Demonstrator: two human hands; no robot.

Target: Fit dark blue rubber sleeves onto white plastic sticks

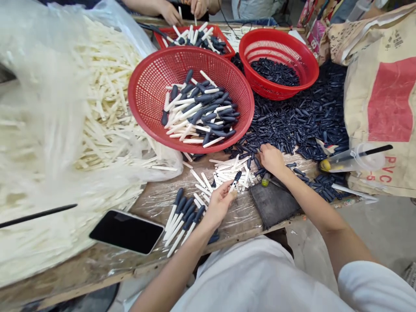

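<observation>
My left hand [221,203] pinches a white stick with a dark blue piece [238,176] at its upper end, over the table's middle. Beyond it lies a loose heap of white sticks [229,172]. My right hand [271,159] reaches to the near edge of a large pile of dark blue pieces [286,123]; its fingertips are bent together, and whatever they hold is too small to make out. Left of my left wrist, several joined blue-and-white sticks [182,216] lie side by side. A red basket [146,86] holds many more joined ones.
A phone [126,232] lies at the front left beside plastic sheeting and white sticks [104,95]. Another red basket [305,56] holds dark pieces. A black pad [274,203], a clear cup [352,158] and a PVC sack [360,95] are at right. Another person's hands [172,13] work behind.
</observation>
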